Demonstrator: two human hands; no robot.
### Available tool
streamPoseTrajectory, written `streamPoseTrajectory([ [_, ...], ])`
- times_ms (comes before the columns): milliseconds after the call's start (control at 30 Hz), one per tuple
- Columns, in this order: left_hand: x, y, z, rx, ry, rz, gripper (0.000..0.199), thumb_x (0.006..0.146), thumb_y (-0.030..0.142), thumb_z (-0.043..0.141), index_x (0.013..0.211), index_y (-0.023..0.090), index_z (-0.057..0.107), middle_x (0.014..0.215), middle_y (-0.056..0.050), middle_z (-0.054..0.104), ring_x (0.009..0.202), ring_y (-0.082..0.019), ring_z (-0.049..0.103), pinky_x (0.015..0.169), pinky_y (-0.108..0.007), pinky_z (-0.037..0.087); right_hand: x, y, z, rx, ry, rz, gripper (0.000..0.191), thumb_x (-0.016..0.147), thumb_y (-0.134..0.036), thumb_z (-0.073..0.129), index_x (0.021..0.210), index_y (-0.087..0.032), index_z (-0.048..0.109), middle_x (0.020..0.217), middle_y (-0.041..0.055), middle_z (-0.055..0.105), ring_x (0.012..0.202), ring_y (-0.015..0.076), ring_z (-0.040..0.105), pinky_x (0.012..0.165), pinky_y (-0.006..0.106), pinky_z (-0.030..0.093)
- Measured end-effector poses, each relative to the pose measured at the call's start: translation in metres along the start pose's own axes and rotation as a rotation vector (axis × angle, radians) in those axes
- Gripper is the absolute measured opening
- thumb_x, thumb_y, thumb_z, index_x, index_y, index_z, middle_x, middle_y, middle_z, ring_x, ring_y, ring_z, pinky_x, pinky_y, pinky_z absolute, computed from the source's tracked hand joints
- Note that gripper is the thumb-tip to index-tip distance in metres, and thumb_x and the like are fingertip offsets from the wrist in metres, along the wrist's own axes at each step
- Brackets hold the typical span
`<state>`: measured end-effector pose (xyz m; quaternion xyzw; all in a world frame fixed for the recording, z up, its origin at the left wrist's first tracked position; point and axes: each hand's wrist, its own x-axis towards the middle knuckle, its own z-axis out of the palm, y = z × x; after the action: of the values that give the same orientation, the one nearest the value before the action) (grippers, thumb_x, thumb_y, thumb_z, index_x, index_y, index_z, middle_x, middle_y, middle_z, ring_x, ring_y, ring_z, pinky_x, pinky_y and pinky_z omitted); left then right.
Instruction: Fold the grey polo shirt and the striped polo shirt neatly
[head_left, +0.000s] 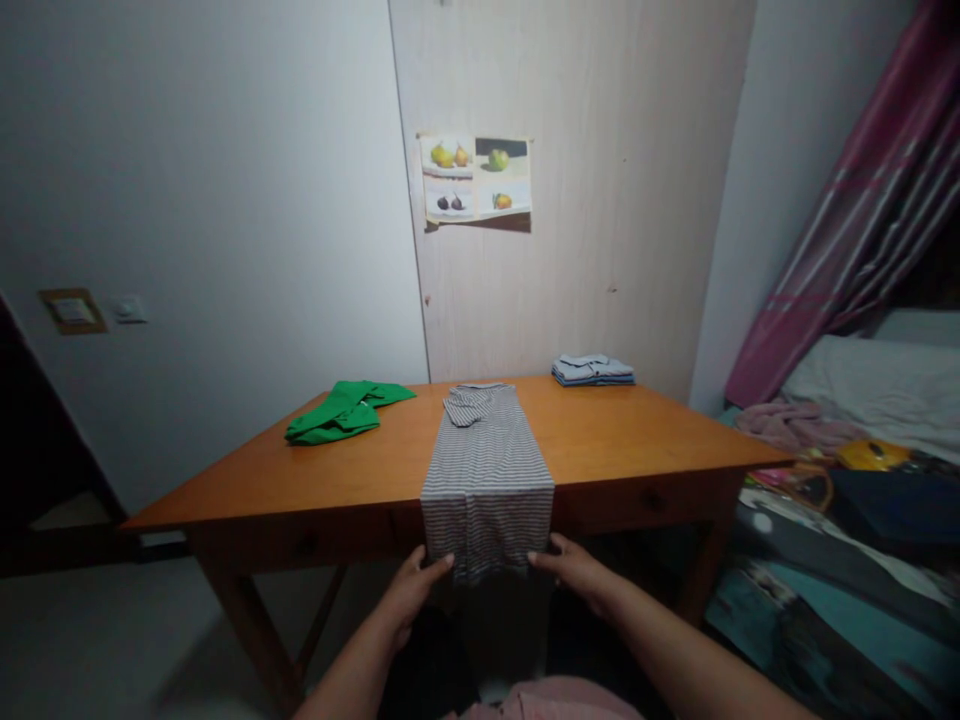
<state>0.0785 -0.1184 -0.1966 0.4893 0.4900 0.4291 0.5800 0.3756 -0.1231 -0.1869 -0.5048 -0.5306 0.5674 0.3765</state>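
Note:
A striped shirt (491,455) lies lengthwise on the wooden table, its sides folded inward and one sleeve folded over near the far end. The lower part of it hangs over the table's front edge. My left hand (416,580) grips the hanging part at its left corner, thumb in front and fingers behind. At the opposite corner my right hand (570,565) pinches the cloth in the same way. The fingers behind the fabric are partly hidden.
A crumpled green garment (337,415) rests on the left of the wooden table (622,430). A folded stack of clothes (592,370) sits at the back right. Fruit pictures (476,180) hang on the wall. Right of the table is a bed heaped with bedding (877,385).

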Motion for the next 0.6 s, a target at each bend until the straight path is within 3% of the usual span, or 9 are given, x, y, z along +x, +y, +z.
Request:
streamPoseTrajectory([
  [100,-0.003,-0.001,0.003,-0.046,-0.066,0.005,0.061,0.063,0.053,0.084,0.108,0.015,0.069,0.114,-0.013,0.076,0.108,-0.032,0.07,0.102,-0.044,0.051,0.001,0.005,0.007,0.043,-0.023,-0.007,0.042,0.073,-0.043,0.07,0.106,-0.017,0.068,0.107,0.0095,0.075,0.103,0.0279,0.069,0.087,0.037,0.051],
  [200,-0.01,-0.004,0.002,-0.031,-0.124,-0.006,0.055,0.062,0.047,0.085,0.107,0.017,0.073,0.112,-0.01,0.077,0.108,-0.032,0.07,0.105,-0.045,0.047,-0.005,0.014,0.011,0.076,-0.032,-0.033,0.029,0.069,-0.032,0.067,0.093,-0.017,0.07,0.094,0.0061,0.076,0.095,0.0252,0.069,0.085,0.035,0.05],
  [333,-0.026,-0.006,-0.002,-0.015,-0.207,-0.036,0.05,0.064,0.039,0.084,0.108,0.017,0.075,0.11,-0.009,0.077,0.108,-0.03,0.069,0.104,-0.043,0.046,-0.021,0.024,0.014,0.163,-0.059,-0.013,0.028,0.061,-0.021,0.06,0.088,-0.016,0.067,0.079,0.0007,0.07,0.073,0.0165,0.064,0.07,0.027,0.048],
  [433,-0.041,-0.002,-0.002,-0.016,-0.285,-0.074,0.044,0.068,0.039,0.081,0.103,0.014,0.077,0.101,-0.01,0.077,0.096,-0.028,0.07,0.095,-0.039,0.049,-0.033,0.026,0.016,0.179,-0.039,0.022,0.031,0.06,-0.022,0.059,0.091,-0.017,0.063,0.073,-0.0017,0.065,0.061,0.0133,0.056,0.057,0.024,0.045],
  [600,-0.067,0.017,0.001,-0.002,-0.379,-0.092,0.042,0.075,0.046,0.076,0.097,0.011,0.078,0.09,-0.011,0.075,0.075,-0.021,0.065,0.071,-0.031,0.049,-0.053,0.015,0.019,0.174,-0.002,-0.091,0.03,0.063,-0.025,0.063,0.092,-0.019,0.057,0.072,-0.0021,0.062,0.056,0.0123,0.055,0.048,0.022,0.041],
])
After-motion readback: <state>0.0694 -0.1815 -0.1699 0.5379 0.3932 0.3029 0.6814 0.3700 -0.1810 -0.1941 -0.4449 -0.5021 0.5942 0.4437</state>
